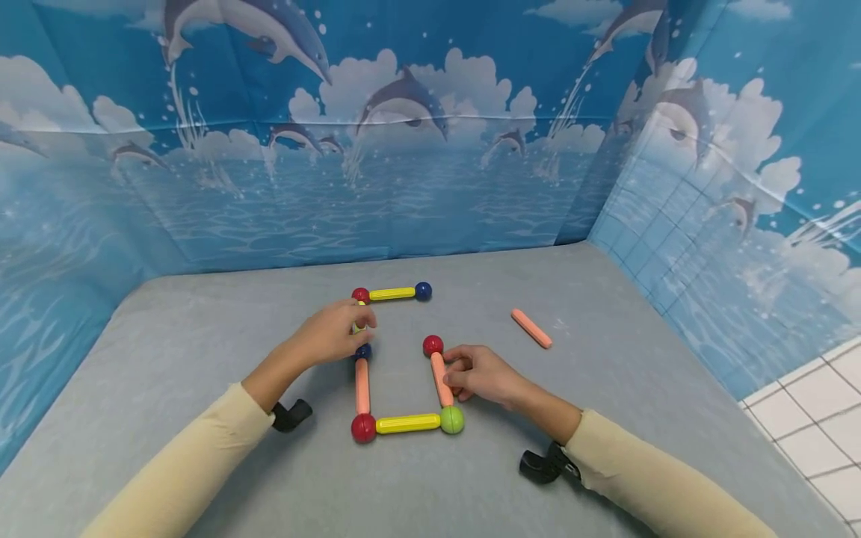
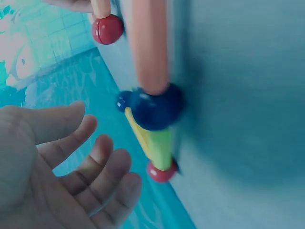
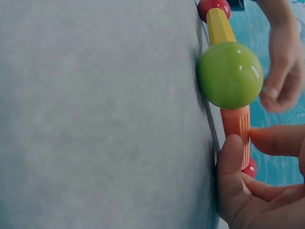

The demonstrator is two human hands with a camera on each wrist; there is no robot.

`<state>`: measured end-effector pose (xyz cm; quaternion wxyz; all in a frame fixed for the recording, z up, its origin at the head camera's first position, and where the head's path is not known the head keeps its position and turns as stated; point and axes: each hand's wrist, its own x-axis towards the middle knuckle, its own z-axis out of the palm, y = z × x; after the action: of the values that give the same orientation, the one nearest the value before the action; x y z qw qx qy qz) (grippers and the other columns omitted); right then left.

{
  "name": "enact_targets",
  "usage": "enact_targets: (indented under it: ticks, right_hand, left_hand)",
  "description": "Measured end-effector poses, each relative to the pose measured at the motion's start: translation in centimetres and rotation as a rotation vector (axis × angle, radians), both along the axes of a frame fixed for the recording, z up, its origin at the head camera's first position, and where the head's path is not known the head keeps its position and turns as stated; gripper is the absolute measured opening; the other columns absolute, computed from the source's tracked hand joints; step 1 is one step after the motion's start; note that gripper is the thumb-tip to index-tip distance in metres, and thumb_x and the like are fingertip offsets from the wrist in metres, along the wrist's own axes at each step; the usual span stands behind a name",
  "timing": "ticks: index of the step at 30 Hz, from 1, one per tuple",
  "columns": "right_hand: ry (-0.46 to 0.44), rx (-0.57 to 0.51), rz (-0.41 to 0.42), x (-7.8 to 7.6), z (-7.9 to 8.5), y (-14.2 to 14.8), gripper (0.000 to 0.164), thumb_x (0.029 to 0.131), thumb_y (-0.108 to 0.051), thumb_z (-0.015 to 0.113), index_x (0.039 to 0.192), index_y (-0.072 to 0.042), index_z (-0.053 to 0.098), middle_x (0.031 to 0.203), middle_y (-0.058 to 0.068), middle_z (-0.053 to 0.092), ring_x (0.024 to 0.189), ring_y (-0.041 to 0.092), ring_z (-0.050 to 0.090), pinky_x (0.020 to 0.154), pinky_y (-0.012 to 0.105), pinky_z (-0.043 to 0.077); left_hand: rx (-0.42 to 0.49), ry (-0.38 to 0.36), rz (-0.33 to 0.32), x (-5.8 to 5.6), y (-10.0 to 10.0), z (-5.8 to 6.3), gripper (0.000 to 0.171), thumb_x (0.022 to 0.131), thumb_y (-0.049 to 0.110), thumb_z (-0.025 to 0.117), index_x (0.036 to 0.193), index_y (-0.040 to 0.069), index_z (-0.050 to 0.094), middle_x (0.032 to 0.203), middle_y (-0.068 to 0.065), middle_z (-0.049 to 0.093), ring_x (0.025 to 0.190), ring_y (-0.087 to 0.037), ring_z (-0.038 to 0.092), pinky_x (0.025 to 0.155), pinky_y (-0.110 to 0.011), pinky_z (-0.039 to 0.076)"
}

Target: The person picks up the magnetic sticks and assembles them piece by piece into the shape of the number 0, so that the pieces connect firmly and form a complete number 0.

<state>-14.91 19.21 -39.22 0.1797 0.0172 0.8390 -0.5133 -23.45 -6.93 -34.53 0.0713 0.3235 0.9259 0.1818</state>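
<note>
A chain of coloured rods and balls lies on the grey surface. My right hand (image 1: 480,375) pinches the orange rod (image 1: 441,379) between the red ball (image 1: 433,344) and the lime-green ball (image 1: 452,420). In the right wrist view, thumb and fingers meet that rod from both sides. My left hand (image 1: 331,332) hovers by the left side, fingers loosely bent and holding nothing in the left wrist view. Close to it are a green rod (image 2: 159,148) and a dark blue ball (image 2: 158,107). From the head, this hand partly hides the green rod.
One loose orange rod (image 1: 531,329) lies at the right. A yellow rod (image 1: 393,294) and a blue ball (image 1: 423,291) extend from the far red ball (image 1: 361,295). Nearer me, a yellow rod (image 1: 408,424) joins a red ball (image 1: 364,428). Dolphin-printed curtains (image 1: 403,194) stand behind.
</note>
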Motion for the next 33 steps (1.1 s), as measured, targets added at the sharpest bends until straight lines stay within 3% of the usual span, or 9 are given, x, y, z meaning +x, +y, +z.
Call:
enact_targets:
  ticks: [4,8,13,23,25,28,31,33]
  right_hand:
    - [-0.003,0.007,-0.001,0.0,0.0,-0.1,0.044,0.093,-0.007,0.062,0.135,0.003,0.053,0.094,0.009,0.066,0.073,0.014,0.061,0.066,0.027,0.057]
    - [-0.005,0.006,-0.002,-0.1,0.1,0.0,0.044,0.093,-0.006,0.061,0.135,0.002,0.052,0.092,0.009,0.065,0.072,0.015,0.061,0.066,0.028,0.057]
    - [0.010,0.034,0.000,-0.2,0.2,-0.4,0.040,0.092,-0.006,0.061,0.131,0.001,0.053,0.091,0.009,0.065,0.072,0.016,0.062,0.066,0.029,0.058]
    - [0.012,0.085,-0.016,-0.3,0.7,0.1,0.037,0.093,-0.010,0.060,0.128,-0.002,0.052,0.097,0.011,0.063,0.075,0.017,0.063,0.067,0.030,0.058]
    - [0.066,0.134,-0.002,-0.5,1.2,1.0,0.036,0.094,-0.011,0.059,0.128,-0.002,0.053,0.097,0.011,0.063,0.074,0.018,0.062,0.066,0.030,0.056]
    - [0.245,0.283,0.024,-1.2,2.1,3.1,0.031,0.095,-0.011,0.056,0.124,-0.001,0.058,0.097,0.012,0.064,0.076,0.018,0.061,0.064,0.030,0.052]
    - [0.449,0.512,0.008,-2.2,2.7,5.7,0.028,0.094,-0.008,0.054,0.119,0.002,0.063,0.098,0.016,0.067,0.080,0.024,0.063,0.066,0.035,0.051]
    - [0.494,0.681,-0.030,-2.9,3.0,7.5,0.028,0.095,-0.009,0.055,0.119,0.002,0.064,0.103,0.021,0.067,0.088,0.030,0.064,0.070,0.041,0.052]
  left_hand:
    - [0.012,-0.034,0.029,1.0,-2.3,-1.0,0.022,0.093,0.019,0.068,0.113,0.009,0.070,0.102,-0.007,0.066,0.091,-0.019,0.058,0.072,-0.032,0.050]
    - [0.046,-0.059,0.030,1.6,-3.2,-2.1,0.026,0.092,0.019,0.069,0.116,0.010,0.068,0.105,-0.008,0.066,0.092,-0.019,0.058,0.073,-0.032,0.051]
    - [0.091,-0.105,0.081,2.2,-3.1,-2.8,0.027,0.092,0.021,0.068,0.117,0.011,0.067,0.109,-0.009,0.065,0.095,-0.021,0.058,0.073,-0.032,0.051]
    - [0.102,-0.121,0.199,2.9,-2.4,-3.3,0.026,0.093,0.023,0.068,0.115,0.012,0.063,0.112,-0.012,0.062,0.090,-0.021,0.056,0.067,-0.029,0.048]
    - [0.112,-0.123,0.234,2.8,-2.3,-3.4,0.031,0.093,0.023,0.068,0.121,0.013,0.061,0.118,-0.013,0.061,0.093,-0.023,0.057,0.070,-0.031,0.050]
    - [0.135,-0.119,0.255,2.6,-2.2,-3.3,0.038,0.093,0.023,0.066,0.129,0.014,0.059,0.125,-0.015,0.059,0.097,-0.025,0.058,0.075,-0.036,0.053]
    - [0.149,-0.130,0.231,2.2,-2.2,-3.4,0.037,0.094,0.021,0.066,0.130,0.013,0.061,0.124,-0.016,0.061,0.096,-0.025,0.059,0.074,-0.035,0.052]
    - [0.149,-0.150,0.218,2.0,-2.1,-3.5,0.033,0.094,0.020,0.066,0.126,0.012,0.064,0.121,-0.016,0.063,0.094,-0.024,0.057,0.071,-0.032,0.050]
